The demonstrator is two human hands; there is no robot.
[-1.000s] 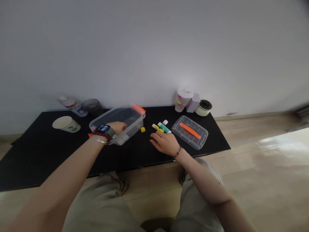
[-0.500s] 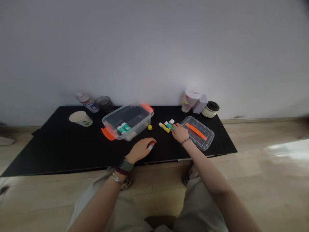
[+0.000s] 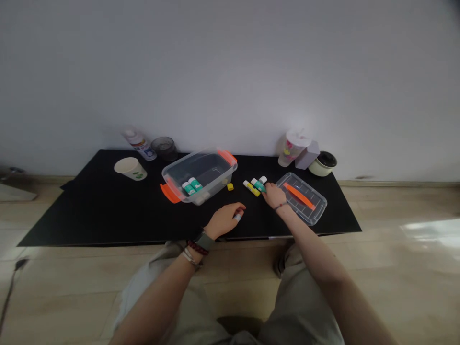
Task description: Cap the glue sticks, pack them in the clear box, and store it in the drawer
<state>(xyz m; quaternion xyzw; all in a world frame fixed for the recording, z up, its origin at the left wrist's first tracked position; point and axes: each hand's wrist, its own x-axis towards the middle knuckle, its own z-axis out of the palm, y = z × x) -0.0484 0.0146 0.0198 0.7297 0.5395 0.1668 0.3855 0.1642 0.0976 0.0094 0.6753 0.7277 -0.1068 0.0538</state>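
Observation:
My left hand (image 3: 225, 219) is curled above the black tabletop near its front edge, a small white object (image 3: 237, 217) at its fingertips. Its kind is mostly hidden. At the right, the fingers of my right hand (image 3: 275, 195) are closed on the lower end of a green glue stick with a white cap (image 3: 263, 179). Beside it lie another green glue stick (image 3: 258, 184) and a yellow glue stick (image 3: 251, 188). Two green glue sticks (image 3: 194, 184) rest inside a clear plastic box (image 3: 215, 184) with orange latches. Near the box sits a yellow cap (image 3: 230, 187).
A clear lid (image 3: 318, 203) with an orange handle lies right of my right hand. Along the wall stand a spray bottle (image 3: 142, 145), a dark glass (image 3: 165, 148), a lidded cup (image 3: 293, 146), a pale box (image 3: 308, 155) and a cream pot (image 3: 321, 165). A paper cup (image 3: 132, 168) is at left.
The whole view has shifted, so the table and things appear farther right. Both hands keep nearly the same places among the objects, the right still at the glue sticks.

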